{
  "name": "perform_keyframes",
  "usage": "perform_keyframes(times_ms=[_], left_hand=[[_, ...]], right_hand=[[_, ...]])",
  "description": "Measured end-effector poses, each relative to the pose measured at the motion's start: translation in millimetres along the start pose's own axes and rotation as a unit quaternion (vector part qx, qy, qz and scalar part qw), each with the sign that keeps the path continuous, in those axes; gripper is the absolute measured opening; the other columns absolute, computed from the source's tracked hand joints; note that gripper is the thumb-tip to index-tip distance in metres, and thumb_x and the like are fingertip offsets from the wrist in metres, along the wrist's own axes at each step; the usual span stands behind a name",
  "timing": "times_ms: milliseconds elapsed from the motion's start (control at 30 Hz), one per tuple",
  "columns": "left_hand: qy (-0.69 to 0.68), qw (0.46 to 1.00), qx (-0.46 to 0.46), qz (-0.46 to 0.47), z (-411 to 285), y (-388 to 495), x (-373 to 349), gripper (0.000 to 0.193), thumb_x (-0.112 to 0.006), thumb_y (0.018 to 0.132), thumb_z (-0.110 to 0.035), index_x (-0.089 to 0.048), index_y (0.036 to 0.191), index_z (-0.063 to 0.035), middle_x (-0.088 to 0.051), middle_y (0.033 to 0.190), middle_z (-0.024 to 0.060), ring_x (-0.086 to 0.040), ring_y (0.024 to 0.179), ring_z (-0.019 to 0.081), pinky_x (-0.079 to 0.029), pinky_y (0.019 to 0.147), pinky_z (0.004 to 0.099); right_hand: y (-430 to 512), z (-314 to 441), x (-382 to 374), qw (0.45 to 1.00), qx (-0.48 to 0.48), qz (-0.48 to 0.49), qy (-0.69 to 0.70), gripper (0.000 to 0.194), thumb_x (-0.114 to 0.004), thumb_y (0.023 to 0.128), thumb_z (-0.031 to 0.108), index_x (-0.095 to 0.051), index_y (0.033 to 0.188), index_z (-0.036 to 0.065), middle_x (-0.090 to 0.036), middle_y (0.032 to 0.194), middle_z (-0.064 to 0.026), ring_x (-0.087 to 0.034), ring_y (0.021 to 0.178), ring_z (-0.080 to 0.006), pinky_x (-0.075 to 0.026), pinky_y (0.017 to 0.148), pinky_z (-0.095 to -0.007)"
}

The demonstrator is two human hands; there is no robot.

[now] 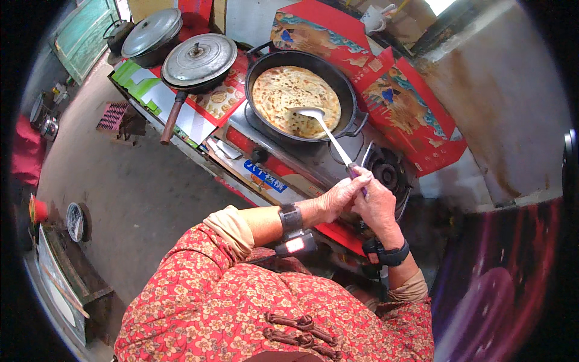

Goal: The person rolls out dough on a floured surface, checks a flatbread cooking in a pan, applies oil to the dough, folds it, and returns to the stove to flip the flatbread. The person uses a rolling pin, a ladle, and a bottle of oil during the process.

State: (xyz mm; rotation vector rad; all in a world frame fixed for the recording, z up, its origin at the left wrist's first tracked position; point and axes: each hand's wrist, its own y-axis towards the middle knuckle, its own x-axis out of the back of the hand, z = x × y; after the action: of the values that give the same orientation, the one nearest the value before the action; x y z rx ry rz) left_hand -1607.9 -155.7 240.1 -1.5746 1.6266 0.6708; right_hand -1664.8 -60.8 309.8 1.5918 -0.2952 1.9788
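A round browned flatbread (289,97) lies in a deep black two-handled pan (350,86) on the gas stove. The bowl of a long metal ladle (332,140) rests on or just over the bread's near part. My right hand (377,203) is closed around the dark end of the ladle's handle. Right beside it, touching, my left hand (340,197) is also closed on the handle's end. The palms and parts of the fingers are hidden. Both wrists wear black straps with small devices.
Left of the pan stands a lidded pan (199,59) with a wooden handle jutting over the counter edge. Behind it is another lidded pot (151,34). Red cardboard panels (407,113) shield the stove's back. A bare burner (386,174) lies right of the pan.
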Motion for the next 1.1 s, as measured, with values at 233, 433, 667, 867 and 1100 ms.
perform_keyframes(times_ms=[233,433,667,867,1100], left_hand=[[-0.008,0.995,-0.093,-0.046,-49.7,12.0,49.6,0.038,-0.048,0.092,-0.046,-0.054,0.110,-0.0129,-0.060,0.107,0.0003,-0.055,0.100,0.0133,-0.043,0.087,0.0321],[0.024,0.995,-0.079,-0.064,-30.9,-5.5,59.5,0.044,-0.045,0.090,-0.053,-0.053,0.112,-0.0157,-0.058,0.111,0.0007,-0.054,0.103,0.0146,-0.042,0.089,0.0347],[0.111,0.986,0.112,0.052,-0.4,-16.0,5.4,0.051,-0.046,0.088,-0.058,-0.055,0.106,-0.0114,-0.060,0.093,0.0004,-0.057,0.078,0.0103,-0.044,0.065,0.0224],[0.280,0.943,0.086,0.156,-85.7,-73.9,22.4,0.039,-0.052,0.093,-0.028,-0.052,0.120,0.0003,-0.064,0.106,0.0130,-0.063,0.093,0.0184,-0.050,0.081,0.0306],[0.374,0.901,-0.044,-0.213,-223.7,-158.4,156.8,0.042,-0.060,0.087,-0.039,-0.057,0.108,-0.0020,-0.065,0.089,0.0102,-0.064,0.077,0.0159,-0.051,0.070,0.0284]], right_hand=[[65.5,19.3,-38.5,0.999,0.008,-0.024,-0.047,0.029,-0.054,0.084,0.023,-0.054,0.113,0.020,-0.063,0.082,-0.0120,-0.063,0.070,-0.0333,-0.050,0.058,-0.0456],[47.6,12.2,-59.7,0.997,0.040,0.003,-0.060,0.035,-0.058,0.081,0.023,-0.055,0.115,0.020,-0.061,0.079,-0.0117,-0.063,0.067,-0.0332,-0.050,0.057,-0.0456],[-22.9,-23.1,4.0,0.996,-0.009,0.074,-0.041,0.048,-0.063,0.076,0.016,-0.054,0.124,0.022,-0.065,0.093,-0.0116,-0.063,0.082,-0.0312,-0.052,0.068,-0.0384],[-38.3,-42.4,27.7,0.924,-0.110,-0.021,0.365,0.042,-0.057,0.084,0.011,-0.049,0.124,0.005,-0.060,0.097,-0.0053,-0.057,0.081,-0.0121,-0.046,0.073,-0.0258],[-30.1,-5.1,-26.6,0.784,-0.226,-0.031,0.578,0.042,-0.053,0.085,0.009,-0.041,0.125,0.002,-0.045,0.064,0.0027,-0.039,0.046,-0.0043,-0.033,0.041,-0.0198]])
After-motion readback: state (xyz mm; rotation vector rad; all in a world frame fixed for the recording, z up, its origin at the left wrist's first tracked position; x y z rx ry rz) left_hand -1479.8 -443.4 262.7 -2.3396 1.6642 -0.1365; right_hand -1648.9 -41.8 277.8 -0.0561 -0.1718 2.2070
